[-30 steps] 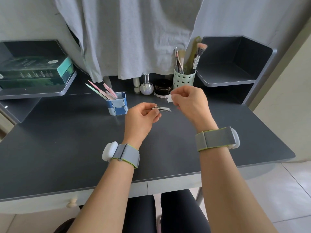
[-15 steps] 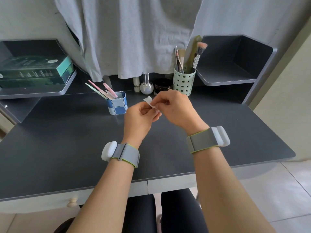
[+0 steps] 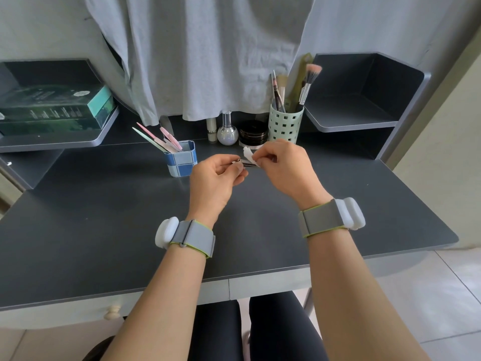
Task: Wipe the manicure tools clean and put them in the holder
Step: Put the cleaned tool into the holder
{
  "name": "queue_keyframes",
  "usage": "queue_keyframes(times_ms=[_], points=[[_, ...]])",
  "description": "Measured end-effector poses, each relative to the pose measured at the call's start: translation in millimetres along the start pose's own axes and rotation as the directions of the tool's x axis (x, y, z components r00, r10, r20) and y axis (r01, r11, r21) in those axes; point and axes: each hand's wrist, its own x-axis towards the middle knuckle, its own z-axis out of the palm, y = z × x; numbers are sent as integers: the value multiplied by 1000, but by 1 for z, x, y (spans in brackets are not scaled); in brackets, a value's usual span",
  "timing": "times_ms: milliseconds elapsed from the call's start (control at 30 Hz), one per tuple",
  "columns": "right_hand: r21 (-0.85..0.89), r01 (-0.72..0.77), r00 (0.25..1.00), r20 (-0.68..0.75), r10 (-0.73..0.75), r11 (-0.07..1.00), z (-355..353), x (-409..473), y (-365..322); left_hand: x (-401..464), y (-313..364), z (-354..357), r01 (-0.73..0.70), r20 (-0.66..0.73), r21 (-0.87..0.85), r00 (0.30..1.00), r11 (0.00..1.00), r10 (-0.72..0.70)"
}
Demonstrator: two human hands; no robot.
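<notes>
A home vanity corner: a dark bench [image 3: 104, 230] with side shelves [image 3: 351, 121], a brush cup [image 3: 285, 126], polish bottle [image 3: 227, 131] and cream jar [image 3: 253, 132] along its back edge.

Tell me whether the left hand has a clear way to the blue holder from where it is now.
Probably yes. The left hand grips the nail clipper just right of the blue holder, with only bare desk between them. The files lean left, leaving the holder's right side open.

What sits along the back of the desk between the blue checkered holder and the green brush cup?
Head view: a small pale tube, a round silver bottle and a black jar.
</notes>
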Motion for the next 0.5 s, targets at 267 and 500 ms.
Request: queue_keyframes(times_ms=[267, 500], points=[[-18, -111, 993, -43, 111, 994, -7, -4, 11, -1, 2, 2, -28, -12, 21, 1000, 999, 28], [315, -396, 882, -130, 453, 862, -3, -11, 17, 1, 3, 1, -90, -47, 62, 995, 994, 93]])
